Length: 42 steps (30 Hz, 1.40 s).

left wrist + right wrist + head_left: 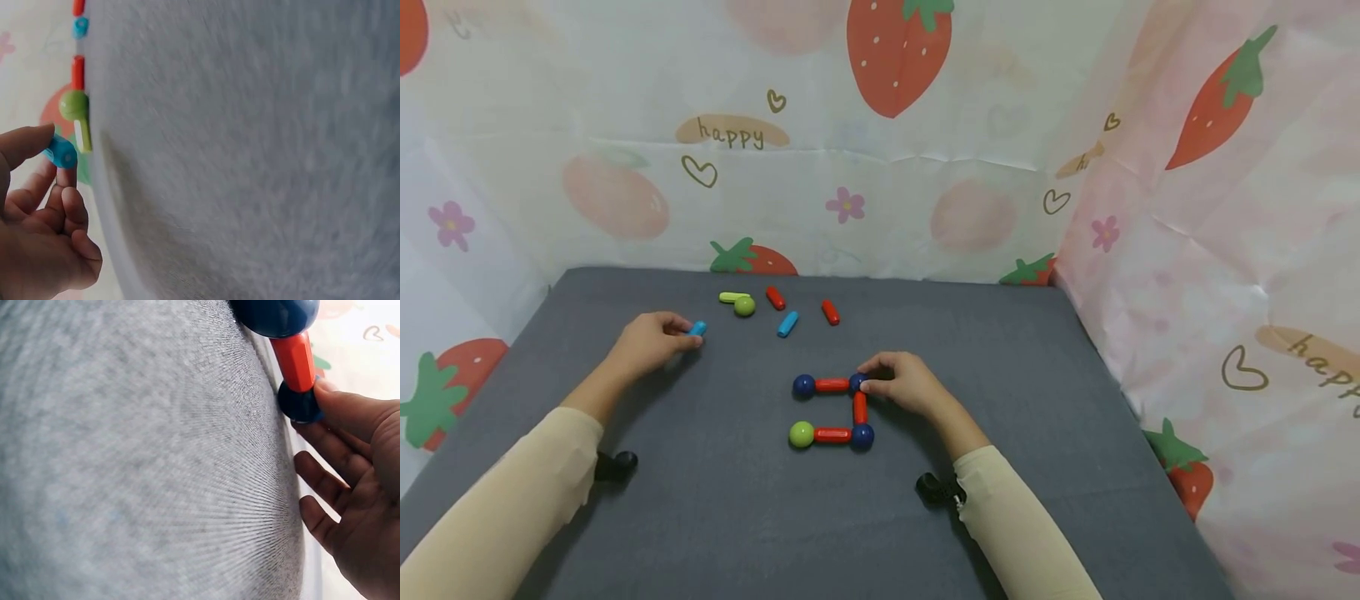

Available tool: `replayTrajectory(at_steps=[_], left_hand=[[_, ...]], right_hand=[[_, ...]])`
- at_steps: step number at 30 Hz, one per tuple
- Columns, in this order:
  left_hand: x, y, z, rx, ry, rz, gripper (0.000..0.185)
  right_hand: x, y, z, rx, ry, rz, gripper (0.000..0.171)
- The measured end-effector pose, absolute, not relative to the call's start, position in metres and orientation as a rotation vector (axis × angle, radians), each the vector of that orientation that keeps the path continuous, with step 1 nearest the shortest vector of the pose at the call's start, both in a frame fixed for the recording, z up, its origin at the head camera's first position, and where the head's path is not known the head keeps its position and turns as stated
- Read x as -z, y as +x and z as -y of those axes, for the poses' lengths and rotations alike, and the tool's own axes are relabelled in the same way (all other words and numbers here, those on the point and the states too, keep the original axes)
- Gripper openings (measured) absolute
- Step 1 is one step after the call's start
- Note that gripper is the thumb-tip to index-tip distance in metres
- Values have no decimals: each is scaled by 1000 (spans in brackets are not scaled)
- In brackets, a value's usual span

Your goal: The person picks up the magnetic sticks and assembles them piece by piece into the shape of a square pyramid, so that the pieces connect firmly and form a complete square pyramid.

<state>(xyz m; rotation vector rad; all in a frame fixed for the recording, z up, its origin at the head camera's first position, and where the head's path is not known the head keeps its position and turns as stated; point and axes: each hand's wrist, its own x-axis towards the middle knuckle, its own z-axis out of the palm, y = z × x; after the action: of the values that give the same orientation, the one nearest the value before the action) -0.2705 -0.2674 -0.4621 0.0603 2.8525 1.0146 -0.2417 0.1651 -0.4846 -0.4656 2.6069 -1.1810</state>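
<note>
My left hand (651, 343) pinches a short blue rod (697, 328) between thumb and fingers; the left wrist view shows the same blue rod (61, 152) end-on. With thumb and index finger my right hand (906, 383) pinches a dark blue ball (857, 382), the upper right corner of a joined shape. From that ball a red rod (832, 385) runs left to another dark blue ball (803, 386). A second red rod (861, 408) leads toward me to a dark blue ball (862, 437), and a third red rod (832, 435) joins it to a green ball (801, 434).
Behind the joined shape lie a light green rod (732, 297), a green ball (744, 306), two red rods (776, 297) and a blue rod (787, 324). Grey cloth (737, 517) covers the table. A strawberry-printed curtain (925, 158) hangs behind it and along the sides.
</note>
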Motion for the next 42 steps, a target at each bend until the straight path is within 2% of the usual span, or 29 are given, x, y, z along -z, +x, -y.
replayTrajectory(at_steps=[17,42], left_hand=[[437,-234,219,-1282,58,-2632,63],[454,-197,164,-1483,41,-2456,50]], right_hand=[[485,-240,-165,1201,-486,-2615,21],[487,-241,-164,1201,-485,-2618,20]])
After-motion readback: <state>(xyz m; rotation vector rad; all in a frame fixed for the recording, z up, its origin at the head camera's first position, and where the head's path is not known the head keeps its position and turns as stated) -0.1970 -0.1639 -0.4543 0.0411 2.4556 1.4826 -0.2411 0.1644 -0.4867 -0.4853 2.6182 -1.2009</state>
